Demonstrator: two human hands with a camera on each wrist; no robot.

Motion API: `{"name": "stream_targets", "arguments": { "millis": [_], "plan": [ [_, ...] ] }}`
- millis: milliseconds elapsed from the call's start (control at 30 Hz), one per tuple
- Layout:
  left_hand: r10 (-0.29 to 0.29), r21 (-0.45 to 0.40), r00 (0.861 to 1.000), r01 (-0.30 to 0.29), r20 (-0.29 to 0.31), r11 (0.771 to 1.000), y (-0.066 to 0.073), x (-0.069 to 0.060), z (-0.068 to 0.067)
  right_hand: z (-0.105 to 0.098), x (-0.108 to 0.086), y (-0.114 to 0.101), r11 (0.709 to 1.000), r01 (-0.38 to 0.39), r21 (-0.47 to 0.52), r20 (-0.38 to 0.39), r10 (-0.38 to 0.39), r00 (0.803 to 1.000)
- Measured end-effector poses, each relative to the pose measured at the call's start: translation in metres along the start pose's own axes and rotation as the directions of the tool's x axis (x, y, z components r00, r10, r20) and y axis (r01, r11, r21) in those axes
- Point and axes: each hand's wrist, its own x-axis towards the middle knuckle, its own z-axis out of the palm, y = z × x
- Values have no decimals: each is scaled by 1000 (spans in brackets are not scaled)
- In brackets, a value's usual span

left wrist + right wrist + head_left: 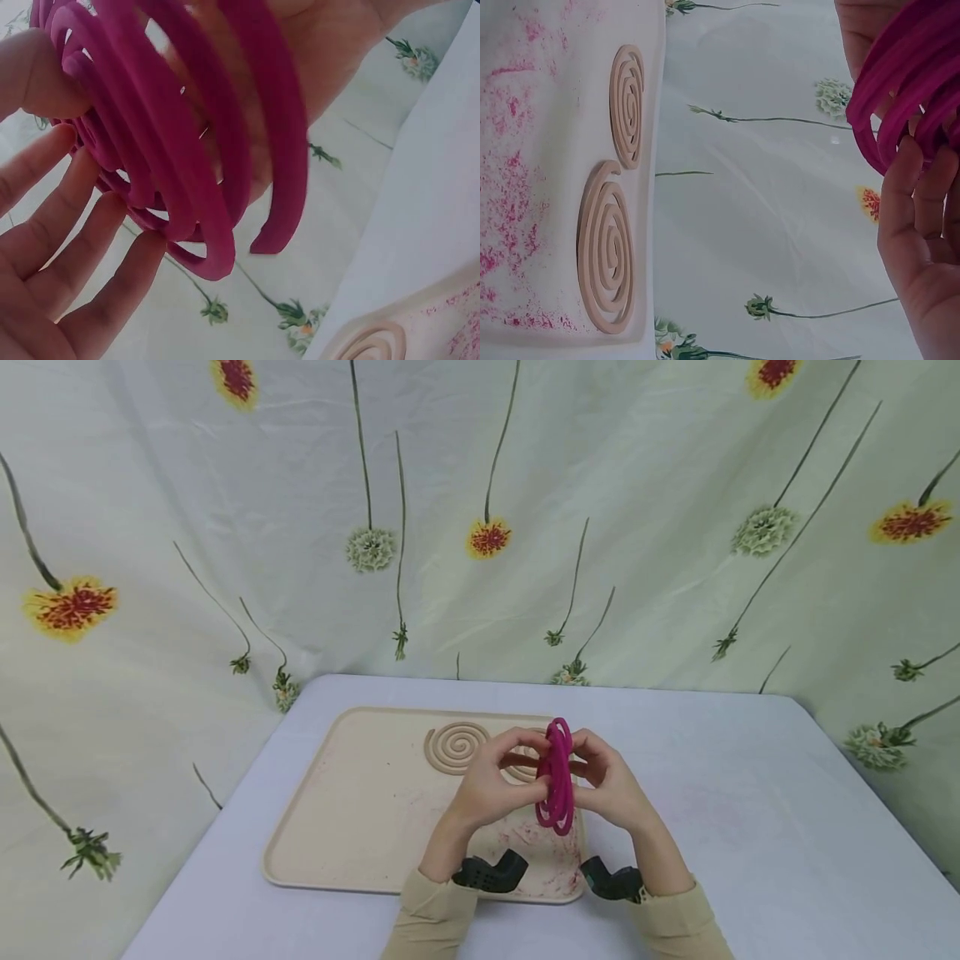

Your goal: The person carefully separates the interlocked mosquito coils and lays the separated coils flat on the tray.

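Clearly lifted above the right side of the tray (330,827), the magenta coil (557,777) is held upright, its loops edge-on to the head view. The left hand (491,783) pinches it with thumb and fingertips, and the right hand (613,787) grips its opposite side likewise, probably because support from both sides stops such soft-looking loops sagging. On the tray, two tan coils (457,747) lie flat towards its far edge, one partly hidden behind the hands; lying flat perhaps helps their spirals keep shape. Magenta smears (543,852) mark the tray's near right part. Under the tray is a white table (735,793); beyond it hangs flowered cloth (660,468).
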Motion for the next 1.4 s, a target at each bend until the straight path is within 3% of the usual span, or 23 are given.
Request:
{"name": "stream_targets", "arguments": {
  "millis": [167, 467, 733, 867, 1100, 1233, 1400],
  "plan": [
    [17, 4, 1000, -17, 4, 1000, 2, 0, 1, 2, 1, 1, 999, 40, 29, -2, -40, 999],
    [-3, -72, 999, 6, 43, 997, -2, -2, -3, 0, -2, 2, 996, 78, 53, 58, -81, 995],
    [67, 12, 998, -67, 16, 998, 2, -2, -1, 3, 0, 2, 992, 96, 83, 8, -97, 995],
    [47, 27, 999, -47, 26, 999, 4, -2, -4, 4, 0, 3, 988, 117, 95, -9, -117, 993],
    [-27, 36, 1000, 26, 10, 999, 7, -2, -3, 4, 0, 6, 988, 86, 132, -7, -86, 996],
    [-31, 37, 1000, 31, -5, 999, 4, -2, -1, 5, 0, 7, 986, 88, 140, 1, -89, 996],
    [7, 19, 1000, -7, -12, 1000, -19, -2, 3, 5, 0, 7, 981, 106, 163, -1, -107, 994]
  ]
}}
